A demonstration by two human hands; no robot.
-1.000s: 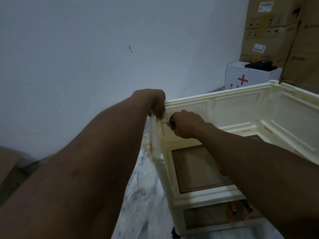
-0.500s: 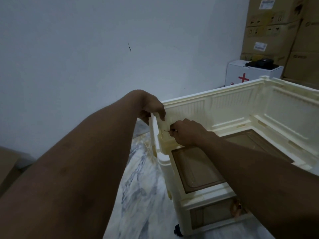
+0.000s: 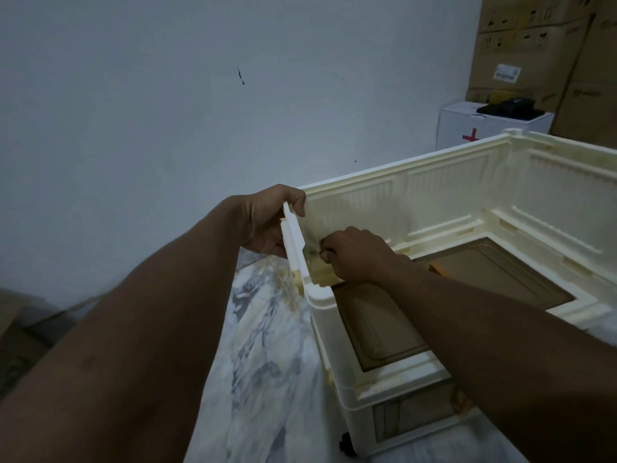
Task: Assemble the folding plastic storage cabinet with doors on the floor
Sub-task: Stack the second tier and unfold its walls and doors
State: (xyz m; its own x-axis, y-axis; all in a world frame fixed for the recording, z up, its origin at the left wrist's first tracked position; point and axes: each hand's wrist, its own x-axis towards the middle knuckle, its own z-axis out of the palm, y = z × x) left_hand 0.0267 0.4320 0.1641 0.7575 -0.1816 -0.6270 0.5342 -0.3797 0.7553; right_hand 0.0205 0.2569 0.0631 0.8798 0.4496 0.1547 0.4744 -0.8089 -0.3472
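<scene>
A cream plastic storage cabinet (image 3: 450,202) stands on the marble floor, its upper tier unfolded into upright ribbed walls. A brown translucent door panel (image 3: 374,329) lies flat inside the tier, and a second brown door (image 3: 414,419) shows on the lower front. My left hand (image 3: 263,222) grips the near left corner post of the upper wall from outside, thumb over its top edge. My right hand (image 3: 354,255) is curled inside that same corner, pinching something small against the post; what it pinches is hidden by the fingers.
A white wall runs close behind. A white box with a red cross (image 3: 480,128) and stacked cardboard cartons (image 3: 541,45) fill the back right corner. A black caster (image 3: 345,446) shows under the cabinet. Cardboard (image 3: 16,329) lies at the left edge on the marble floor (image 3: 267,379).
The view has shifted closer to the corner. My left hand slid lower on the outside of the post, and my right hand has dropped slightly down the inside of the corner.
</scene>
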